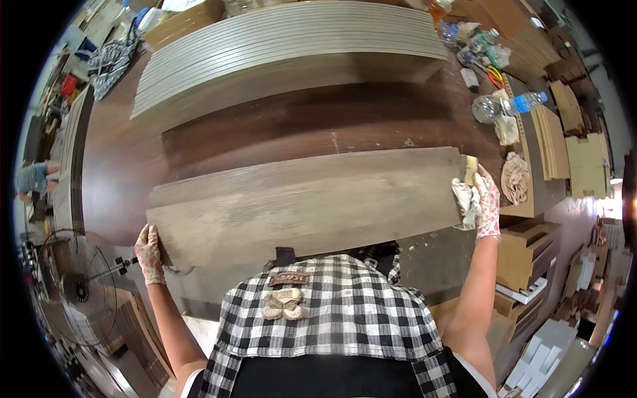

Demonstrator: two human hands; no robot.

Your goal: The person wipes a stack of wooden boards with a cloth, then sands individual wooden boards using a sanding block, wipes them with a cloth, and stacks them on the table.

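A long grey-brown wood-grain plank (312,212) lies across the table in front of me, its near edge close to my apron. The edge of a second board (298,169) shows just beyond it. My left hand (150,255), in a patterned glove, grips the plank's left end. At the right end is my right hand (488,205), gloved alike and closed around a crumpled white cloth (466,202). A small yellowish block (470,170) sits by its fingertips; whether the fingers hold that too, I cannot tell.
A tall stack of boards (292,56) stands on the far side of the dark table (113,152). Plastic bottles (488,109) and a crumpled rag (515,178) lie at the right. A standing fan (81,289) is at the left, cardboard boxes (527,255) at the right.
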